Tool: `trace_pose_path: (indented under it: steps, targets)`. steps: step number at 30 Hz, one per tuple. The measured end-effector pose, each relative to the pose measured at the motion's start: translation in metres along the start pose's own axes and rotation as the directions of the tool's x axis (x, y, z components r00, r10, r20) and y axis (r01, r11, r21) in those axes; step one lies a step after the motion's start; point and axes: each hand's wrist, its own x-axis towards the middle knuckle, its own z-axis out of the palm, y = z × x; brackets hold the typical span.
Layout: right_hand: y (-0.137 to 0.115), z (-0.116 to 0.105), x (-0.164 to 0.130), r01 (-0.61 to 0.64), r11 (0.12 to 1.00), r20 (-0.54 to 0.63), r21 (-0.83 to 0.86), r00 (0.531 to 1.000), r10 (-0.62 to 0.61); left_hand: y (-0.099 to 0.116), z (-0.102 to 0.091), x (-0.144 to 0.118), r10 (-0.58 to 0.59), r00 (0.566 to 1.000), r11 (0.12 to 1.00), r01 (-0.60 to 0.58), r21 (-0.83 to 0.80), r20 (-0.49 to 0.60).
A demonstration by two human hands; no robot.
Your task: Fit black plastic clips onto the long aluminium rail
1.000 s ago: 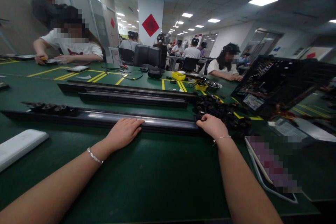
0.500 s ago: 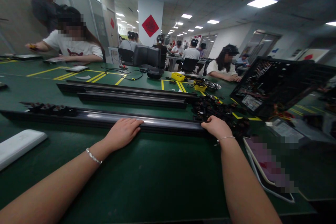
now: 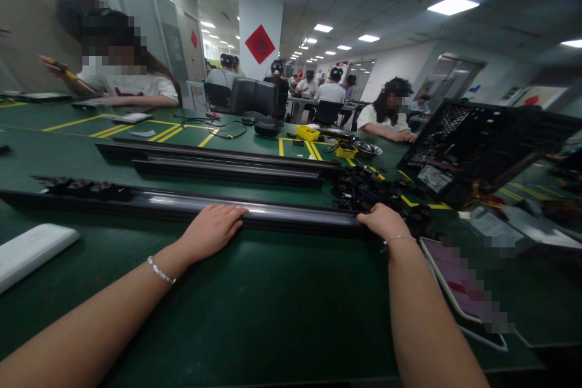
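Squarely across the front: both hands on the near rail.
Lying left to right on the green table mat [image 3: 282, 291], the long black metal rail with a shiny rounded top [image 3: 182, 205] runs crosswise to the forearms, its long axis spanning nearly the whole width of the view. Near its middle, the left hand [image 3: 213, 229] rests palm down, fingers together and laid flat over the rail's near edge. At the rail's right end sits the right hand [image 3: 384, 222], curled over it with its fingers hidden, so whether it grips cannot be told. Just beyond that end lies a heap of small black plastic parts [image 3: 368, 191], closer to the right hand. Two more dark rails [image 3: 227, 163] lie parallel, farther back.
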Motion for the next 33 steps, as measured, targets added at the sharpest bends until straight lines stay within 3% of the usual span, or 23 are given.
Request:
trace_pose_path:
  steps: [25, 33]
  targets:
    - [0.042, 0.006, 0.023, -0.106, 0.993, -0.112, -0.057, 0.989, 0.099, -0.002, 0.002, 0.0, -0.002, 1.0, 1.0, 0.002, -0.026, -0.005]
    - [0.05, 0.012, 0.028, -0.053, 0.996, -0.037, -0.075, 0.998, 0.051, -0.01, -0.003, -0.001, -0.041, 0.997, 0.995, 0.035, -0.09, -0.062]
